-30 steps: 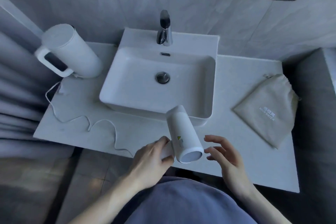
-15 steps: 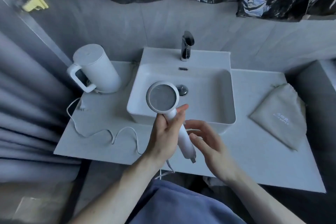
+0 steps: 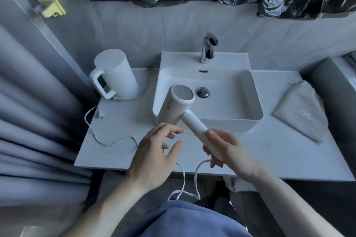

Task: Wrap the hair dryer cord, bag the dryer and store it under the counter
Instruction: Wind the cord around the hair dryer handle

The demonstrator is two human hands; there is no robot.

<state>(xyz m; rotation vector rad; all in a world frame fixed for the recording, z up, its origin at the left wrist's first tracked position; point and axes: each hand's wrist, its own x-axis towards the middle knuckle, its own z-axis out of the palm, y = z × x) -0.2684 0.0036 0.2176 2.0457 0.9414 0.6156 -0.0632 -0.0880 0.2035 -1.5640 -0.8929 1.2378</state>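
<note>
My right hand (image 3: 227, 150) has its fingers wrapped round the one hair dryer (image 3: 180, 107); my left hand (image 3: 154, 158) hangs spread, holding nothing. One bag (image 3: 300, 110) lies on the table (image 3: 279, 152) at three o'clock, one kettle (image 3: 115, 77) at ten.

dim bluish light, wide-angle bending at edges.

What I can't make out from up here

My right hand (image 3: 224, 149) covers the lower end of the dryer handle (image 3: 194, 122), hiding where the cord (image 3: 196, 175) joins. The cord's loop drops behind my blue top (image 3: 185, 219). The pouch (image 3: 300, 110) print near the table's (image 3: 289, 159) right edge is too blurred to read.
</note>
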